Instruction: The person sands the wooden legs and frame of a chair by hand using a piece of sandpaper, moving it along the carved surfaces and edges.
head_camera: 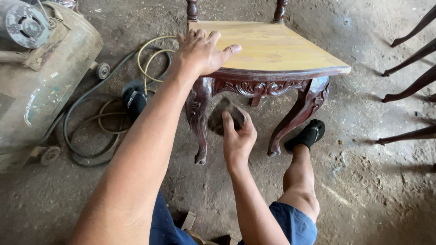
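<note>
Closest to the camera, at about 6 o'clock, are blue shorts and a bare knee, with both forearms reaching up and away.

The right hand (238,136) sits just past that, near dead centre. Its grip is closed around a dark, worn pad of sandpaper (223,116), thumb on the near side and fingers wrapped behind it. The pad is up at about 11 o'clock from the palm, pressed on or right beside the carved front leg (198,119) of the chair. That leg's long axis runs roughly 12 to 6, curving out to a scrolled foot on the floor, and the right hand is clearly the nearer one to it.

The left hand (202,51) is further out, toward 12 o'clock, laid flat with fingers spread on the near-left corner of the seat (272,45). It holds nothing; it just presses down on the wood.

The seat is a pale yellowish plank with visible grain, smooth and flat. The frame under it is dark reddish-brown, with a leafy carved apron (259,86) and curvy cabriole legs.

Black sandals sit either side of the chair. The dirt floor (372,181) is dusty and gritty. Out at 9 to 10 o'clock there's a grimy air compressor tank (45,77) with coiled hoses (109,118), and at 3 o'clock more dark curved chair legs (408,86).
</note>
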